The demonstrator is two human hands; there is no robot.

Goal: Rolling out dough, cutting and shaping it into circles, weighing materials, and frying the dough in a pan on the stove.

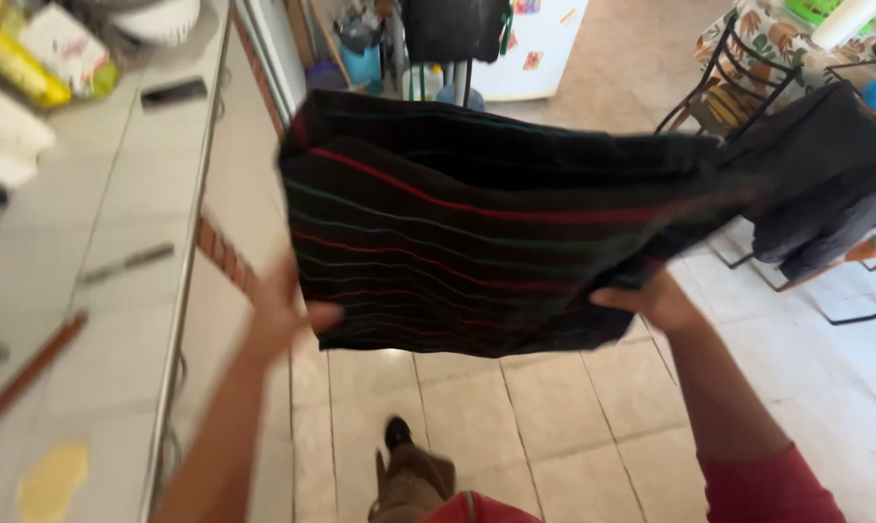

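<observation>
The person holds a black cloth with thin coloured stripes (476, 232) spread in the air, above the tiled floor (554, 416). The left hand (283, 310) pinches the near left corner, thumb under the hem and the other fingers behind the fabric. The right hand (656, 298) is clenched on the near right edge, with the fabric bunched inside the fingers. Beyond the fingertips the cloth stretches away, and its far right end hangs towards a metal chair (738, 87) with a dark garment (825, 184) over it.

I judge that the left pinch is the weaker grip; if it slips, that corner can drop to the floor near the shoe (397, 433). The loose far end can catch on the chair frame. To the left of the left fingers, a knife (128, 263) lies on the counter (118, 194), and a swinging hem could sweep it
</observation>
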